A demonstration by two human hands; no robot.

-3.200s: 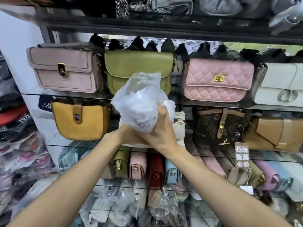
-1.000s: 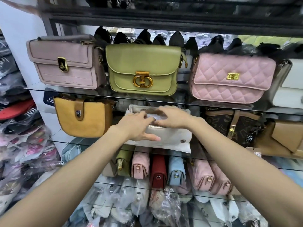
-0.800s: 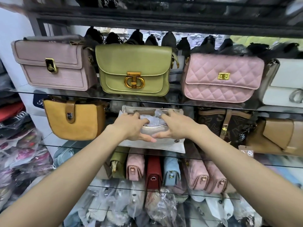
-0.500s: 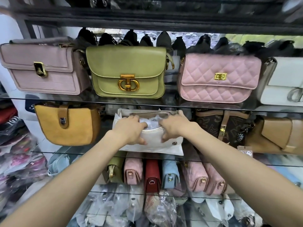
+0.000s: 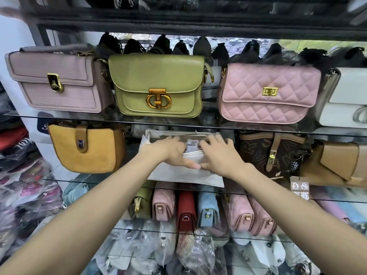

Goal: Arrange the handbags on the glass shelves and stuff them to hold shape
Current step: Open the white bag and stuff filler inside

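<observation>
A white handbag point(image 5: 178, 173) stands on the middle glass shelf point(image 5: 59, 180), its zipped mouth open. Crumpled clear plastic stuffing point(image 5: 191, 146) shows inside the mouth. My left hand point(image 5: 170, 153) lies over the bag's front top edge, fingers reaching into the opening. My right hand point(image 5: 218, 155) grips the front edge beside it, thumb down on the bag's face. The two thumbs nearly meet. The bag's lower right part is hidden by my right wrist.
A mustard bag point(image 5: 87, 149) stands left of the white one, a brown patterned bag point(image 5: 272, 151) right. Above sit mauve point(image 5: 57, 80), green point(image 5: 156, 86) and pink quilted point(image 5: 268, 94) bags. Small bags point(image 5: 186, 207) stand packed on the shelf below. Plastic-wrapped goods lie at the left.
The plastic wad I held up earlier has gone into the white bag. Over the last second both hands have pressed it down inside and stayed at the bag's mouth.
</observation>
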